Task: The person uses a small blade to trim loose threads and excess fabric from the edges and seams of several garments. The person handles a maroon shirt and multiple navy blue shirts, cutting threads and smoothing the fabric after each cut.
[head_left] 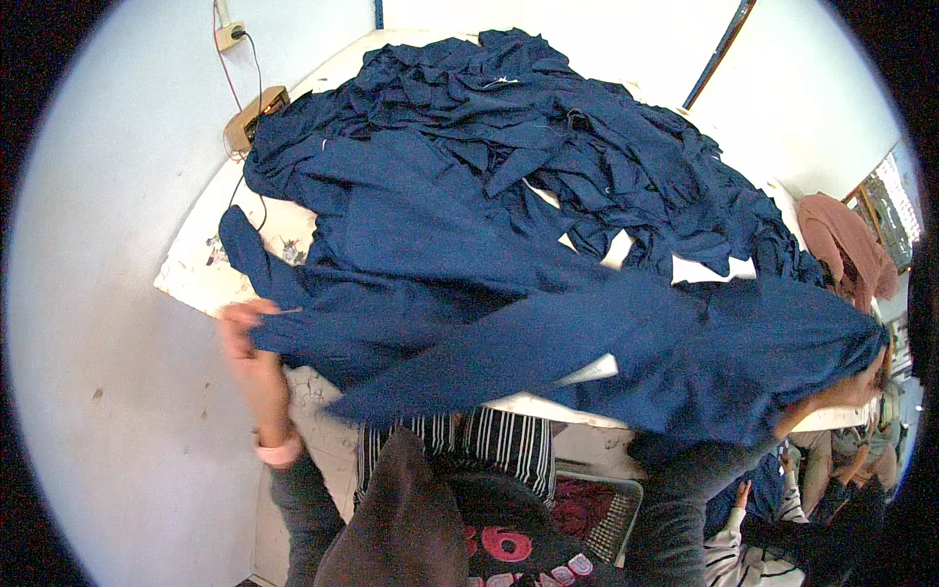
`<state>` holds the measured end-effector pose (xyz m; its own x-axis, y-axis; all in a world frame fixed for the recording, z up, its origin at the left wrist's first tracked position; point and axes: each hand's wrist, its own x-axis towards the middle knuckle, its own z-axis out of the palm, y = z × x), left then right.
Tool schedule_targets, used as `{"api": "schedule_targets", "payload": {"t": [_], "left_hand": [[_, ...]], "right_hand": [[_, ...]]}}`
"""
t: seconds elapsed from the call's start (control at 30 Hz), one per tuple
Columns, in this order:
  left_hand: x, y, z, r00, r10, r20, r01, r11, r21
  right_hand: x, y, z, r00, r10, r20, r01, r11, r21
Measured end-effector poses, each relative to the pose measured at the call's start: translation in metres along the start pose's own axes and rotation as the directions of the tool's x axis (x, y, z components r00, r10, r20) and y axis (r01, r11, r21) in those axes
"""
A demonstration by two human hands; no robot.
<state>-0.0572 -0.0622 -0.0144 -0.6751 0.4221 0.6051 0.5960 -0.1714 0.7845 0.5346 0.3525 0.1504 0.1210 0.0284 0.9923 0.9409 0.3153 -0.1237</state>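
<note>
A navy blue garment point(587, 328) is stretched sideways across the near part of a white table point(191, 259). At its left end my left hand point(245, 328), slightly blurred, has its fingers closed on the cloth. Far over to the right, my right hand point(856, 386) grips the other end, its fingers partly covered by fabric. A loose pointed flap of the garment hangs toward me over the table's front edge. Behind it lies a big crumpled heap of navy garments point(469, 127), which the held piece partly overlaps.
A wooden box with wires point(256, 119) sits at the table's far left, below a wall socket point(231, 36). Brown cloth point(846, 240) is piled at the right. Under the table edge is a grey basket point(631, 509) with dark red material. Other people point(753, 548) sit at lower right.
</note>
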Motion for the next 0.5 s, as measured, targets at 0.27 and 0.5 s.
{"api": "schedule_targets", "payload": {"t": [0.27, 0.5], "left_hand": [[0.205, -0.039, -0.005, 0.991, -0.085, 0.104, 0.071, 0.989, 0.131], [0.116, 0.019, 0.076, 0.982, 0.006, 0.191, -0.050, 0.972, 0.229]], "right_hand": [[0.000, -0.120, 0.134, 0.825, -0.238, 0.512, 0.085, 0.949, 0.304], [-0.083, -0.184, 0.052, 0.542, -0.218, 0.812, -0.264, 0.873, 0.410]]}}
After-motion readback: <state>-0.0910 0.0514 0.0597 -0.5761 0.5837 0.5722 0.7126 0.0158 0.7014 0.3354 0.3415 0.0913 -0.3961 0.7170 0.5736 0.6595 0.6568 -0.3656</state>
